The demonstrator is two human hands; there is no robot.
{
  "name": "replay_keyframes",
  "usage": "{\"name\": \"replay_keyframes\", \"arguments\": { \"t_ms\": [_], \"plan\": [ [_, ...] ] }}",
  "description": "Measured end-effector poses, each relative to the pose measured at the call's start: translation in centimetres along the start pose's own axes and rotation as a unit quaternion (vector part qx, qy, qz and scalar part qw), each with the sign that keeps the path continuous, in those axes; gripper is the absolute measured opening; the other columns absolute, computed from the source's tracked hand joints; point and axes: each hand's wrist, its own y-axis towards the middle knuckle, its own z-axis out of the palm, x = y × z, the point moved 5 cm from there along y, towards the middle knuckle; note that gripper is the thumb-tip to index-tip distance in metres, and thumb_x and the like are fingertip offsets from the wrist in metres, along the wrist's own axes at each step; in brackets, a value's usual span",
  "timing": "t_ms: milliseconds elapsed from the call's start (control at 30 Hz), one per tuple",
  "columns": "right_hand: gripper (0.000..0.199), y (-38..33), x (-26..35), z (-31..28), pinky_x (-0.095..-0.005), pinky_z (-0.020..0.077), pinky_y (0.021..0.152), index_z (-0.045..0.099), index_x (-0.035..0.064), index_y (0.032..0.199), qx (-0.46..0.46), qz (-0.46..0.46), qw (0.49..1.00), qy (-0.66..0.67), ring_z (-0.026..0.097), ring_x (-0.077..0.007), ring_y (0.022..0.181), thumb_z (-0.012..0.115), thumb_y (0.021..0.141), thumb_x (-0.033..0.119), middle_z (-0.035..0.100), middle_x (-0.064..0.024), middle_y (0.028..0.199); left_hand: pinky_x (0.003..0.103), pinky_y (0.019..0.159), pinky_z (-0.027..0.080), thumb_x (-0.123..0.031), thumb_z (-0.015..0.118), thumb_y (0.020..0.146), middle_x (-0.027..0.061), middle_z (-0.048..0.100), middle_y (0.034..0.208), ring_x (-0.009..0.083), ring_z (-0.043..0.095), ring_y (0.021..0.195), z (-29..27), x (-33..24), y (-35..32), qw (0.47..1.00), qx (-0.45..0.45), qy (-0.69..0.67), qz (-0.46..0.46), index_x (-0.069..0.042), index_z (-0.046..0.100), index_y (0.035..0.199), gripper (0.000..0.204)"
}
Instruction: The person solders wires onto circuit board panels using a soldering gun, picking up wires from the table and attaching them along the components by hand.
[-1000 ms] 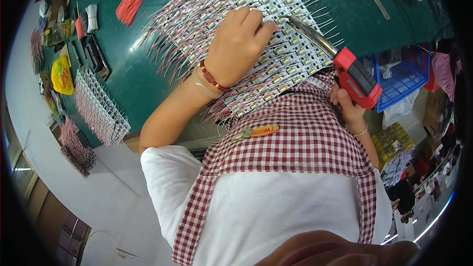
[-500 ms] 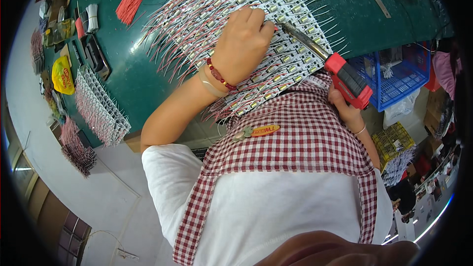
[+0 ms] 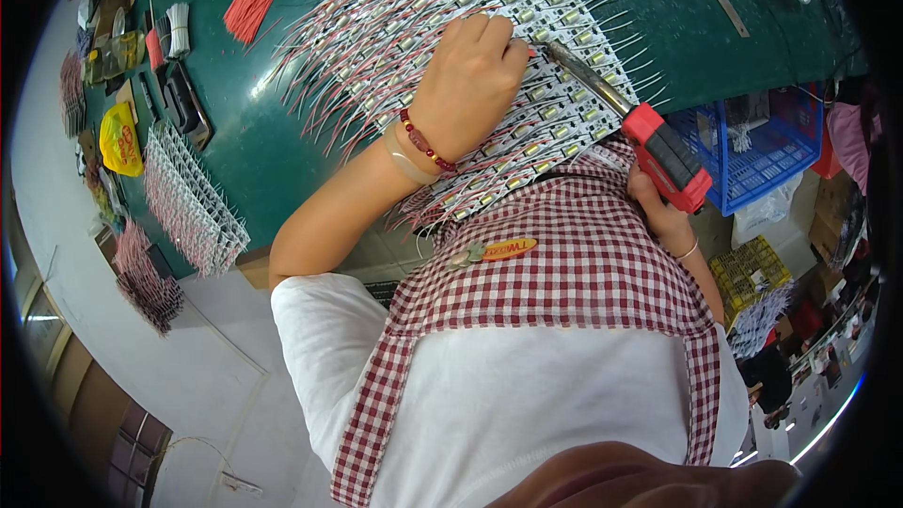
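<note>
At the bottom of the frame a white shirt (image 3: 527, 414) and a red and white checked apron (image 3: 574, 263) are seen, closest to the camera. Just above the apron, at the right, the right hand (image 3: 663, 212) is wrapped tight around the red handle of a soldering iron (image 3: 658, 146), and its long metal tip is pointed up and left toward the fingers of the other hand. The left hand (image 3: 466, 85), with a red bead bracelet (image 3: 425, 143) at the wrist, is laid flat on a big sheet of small light strips (image 3: 508, 47), with the fingers close together and pressed down near the iron's tip. The sheet is spread over the green table (image 3: 235, 132), in the upper middle of the frame, with many thin red and white wires sticking out at its sides. The strips look light, thin and bendy, and the little parts could likely be broken, so the sheet is best held down flat with soft fingers, away from the hot tip. A blue basket (image 3: 762, 155) is seen at the right. More strips (image 3: 188, 198) are piled at the left, and a bunch of red wires (image 3: 249, 5) is laid far up at the upper left.
</note>
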Motion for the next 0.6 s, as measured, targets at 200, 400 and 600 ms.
{"name": "replay_keyframes", "arguments": {
  "t_ms": [200, 400, 600],
  "plan": [
    [0.016, -1.0, 0.1, -0.2, -0.0277, 0.0462, 0.066, 0.063, -0.001, 0.099, -0.003, 0.009, 0.996, 0.091, 0.058, -0.0132, 0.073, 0.061, 0.088, 0.011, 0.062, -0.0044, 0.081, 0.036, 0.068, 0.043, 0.0, 0.059, 0.069, 0.0085, 0.049, 0.077, 0.0255, 0.051, 0.076, 0.0, -0.1, 0.1, 1.0, 0.013, 0.011, 0.002, -0.002, 0.066, 0.088, 0.02],
    [0.018, -1.0, 0.4, -0.4, -0.0282, 0.0449, 0.069, 0.06, -0.0016, 0.1, 0.011, 0.038, 0.988, 0.149, 0.054, -0.0117, 0.074, 0.059, 0.09, 0.013, 0.059, -0.002, 0.081, 0.035, 0.068, 0.042, -0.002, 0.059, 0.071, 0.0074, 0.049, 0.078, 0.0242, 0.051, 0.077, 0.0, -0.2, 0.2, 0.999, 0.018, 0.031, 0.014, -0.003, 0.065, 0.087, 0.018],
    [0.015, -1.1, 0.7, -0.3, -0.0281, 0.0449, 0.066, 0.061, -0.0005, 0.096, 0.005, 0.026, 0.992, 0.127, 0.054, -0.0113, 0.073, 0.062, 0.089, 0.013, 0.059, -0.0017, 0.081, 0.035, 0.069, 0.042, -0.001, 0.058, 0.07, 0.0073, 0.05, 0.078, 0.0238, 0.051, 0.077, -0.4, -0.2, -0.3, 0.999, 0.024, 0.035, 0.009, -0.003, 0.065, 0.09, 0.021]
  ]
}}
